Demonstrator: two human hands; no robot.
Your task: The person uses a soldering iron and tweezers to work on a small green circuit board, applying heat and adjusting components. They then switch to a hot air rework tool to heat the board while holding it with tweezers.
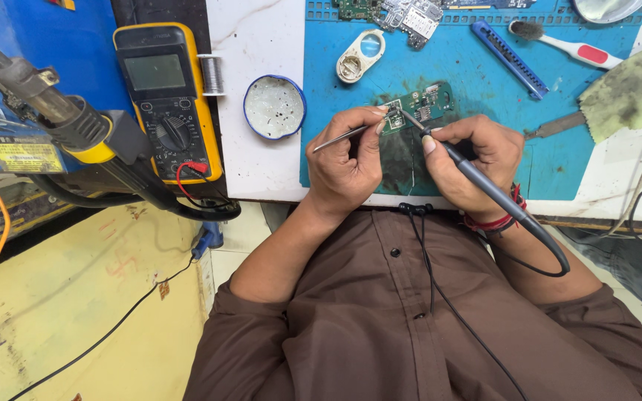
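Note:
A small green circuit board (423, 104) lies on the blue work mat (477, 67). My left hand (345, 160) pinches metal tweezers (339, 137) whose tips rest on the board's left end. My right hand (477, 152) grips a dark soldering iron (484, 182) like a pen. Its tip touches the board next to the tweezers. The iron's black cable loops down past my right wrist over my brown shirt.
A yellow multimeter (166, 96) and a hot-air gun (46, 108) sit at the left. A round blue-rimmed tin (274, 106), a solder spool (212, 74), a white plastic casing (360, 56), a blue tool (509, 58), a brush (566, 46), a stained green cloth (629, 89) and more boards (403, 13) surround the mat.

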